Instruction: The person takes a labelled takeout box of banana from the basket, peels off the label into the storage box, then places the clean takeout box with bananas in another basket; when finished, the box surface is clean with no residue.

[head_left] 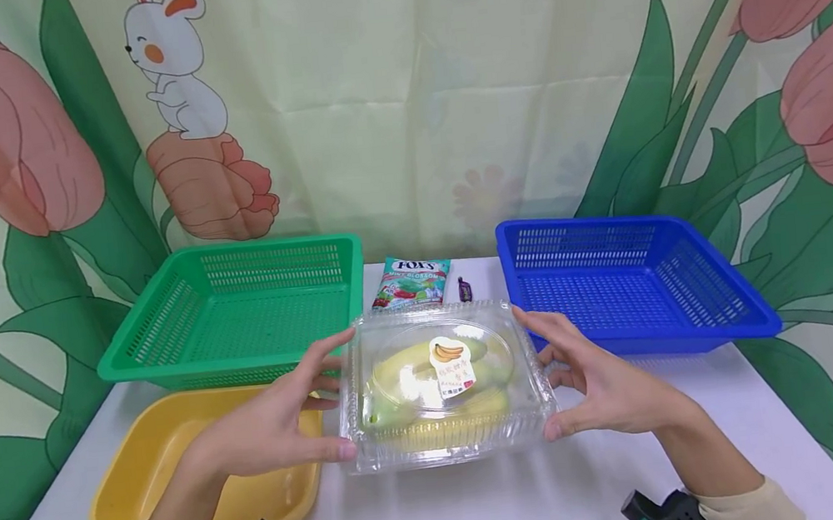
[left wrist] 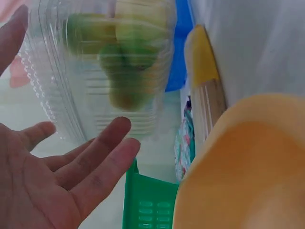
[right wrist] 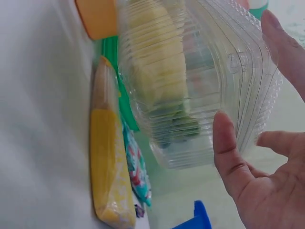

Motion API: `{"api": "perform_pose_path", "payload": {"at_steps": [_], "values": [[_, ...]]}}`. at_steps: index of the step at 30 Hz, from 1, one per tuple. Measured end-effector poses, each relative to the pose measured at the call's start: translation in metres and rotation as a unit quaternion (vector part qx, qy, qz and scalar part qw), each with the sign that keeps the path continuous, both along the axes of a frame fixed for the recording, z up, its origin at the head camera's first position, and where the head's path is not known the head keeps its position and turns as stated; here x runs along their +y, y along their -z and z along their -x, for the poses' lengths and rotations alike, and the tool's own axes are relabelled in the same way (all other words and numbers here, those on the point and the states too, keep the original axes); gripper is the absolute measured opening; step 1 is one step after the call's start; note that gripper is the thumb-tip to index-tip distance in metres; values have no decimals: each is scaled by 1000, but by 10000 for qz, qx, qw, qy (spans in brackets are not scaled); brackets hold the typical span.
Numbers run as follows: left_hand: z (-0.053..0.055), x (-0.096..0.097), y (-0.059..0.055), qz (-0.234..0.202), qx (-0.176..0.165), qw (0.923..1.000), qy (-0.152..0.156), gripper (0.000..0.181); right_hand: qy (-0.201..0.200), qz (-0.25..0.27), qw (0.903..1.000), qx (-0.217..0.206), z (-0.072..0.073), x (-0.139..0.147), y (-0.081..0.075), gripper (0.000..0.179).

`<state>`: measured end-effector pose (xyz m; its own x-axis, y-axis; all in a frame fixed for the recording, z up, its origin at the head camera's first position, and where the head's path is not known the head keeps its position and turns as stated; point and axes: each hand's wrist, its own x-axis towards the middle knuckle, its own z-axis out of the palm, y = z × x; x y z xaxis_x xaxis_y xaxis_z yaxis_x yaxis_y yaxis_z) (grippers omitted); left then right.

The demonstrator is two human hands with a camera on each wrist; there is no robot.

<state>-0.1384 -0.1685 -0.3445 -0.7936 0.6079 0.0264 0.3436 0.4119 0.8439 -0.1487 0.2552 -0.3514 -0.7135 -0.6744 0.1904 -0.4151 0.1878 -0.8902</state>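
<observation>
A clear plastic clamshell box (head_left: 420, 452) with a banana-picture label (head_left: 454, 367) is held above the table between both hands. Yellow-green bananas (right wrist: 157, 52) show through its walls. At its left side, my left hand (head_left: 281, 419) grips the rim, thumb at the near corner and forefinger at the far one. My right hand (head_left: 605, 380) grips the opposite side likewise. Both wrist views show the box off the table, the remaining fingers spread beside its walls. Beneath it lies a long yellow package (right wrist: 112, 162) with a clear end, hidden in the head view.
A green basket (head_left: 235, 376) stands back left and a blue basket (head_left: 642, 339) back right. Between them lie a Fox's candy bag (head_left: 411, 281) and a small purple wrapped candy (head_left: 465, 290). A yellow basin (head_left: 126, 455) sits under my left forearm. A printed curtain hangs behind.
</observation>
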Motion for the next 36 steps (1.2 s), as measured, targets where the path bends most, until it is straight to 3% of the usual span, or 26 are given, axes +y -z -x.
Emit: {"api": "perform_pose_path", "payload": {"at_steps": [6, 20, 28, 36], "values": [[-5, 0, 2, 181, -149, 9997, 18, 113, 87, -105, 9999, -64, -4, 0, 9, 118], [-4, 1, 14, 757, -263, 9967, 118, 111, -105, -510, 9985, -140, -5, 3, 24, 121], [-4, 5, 17, 998, -244, 9946, 160, 111, 42, -831, 9962, -258, -9, 8, 30, 120], [-11, 8, 20, 1077, -122, 9935, 340, 112, -323, -888, 9951, -300, -11, 10, 34, 117]]}}
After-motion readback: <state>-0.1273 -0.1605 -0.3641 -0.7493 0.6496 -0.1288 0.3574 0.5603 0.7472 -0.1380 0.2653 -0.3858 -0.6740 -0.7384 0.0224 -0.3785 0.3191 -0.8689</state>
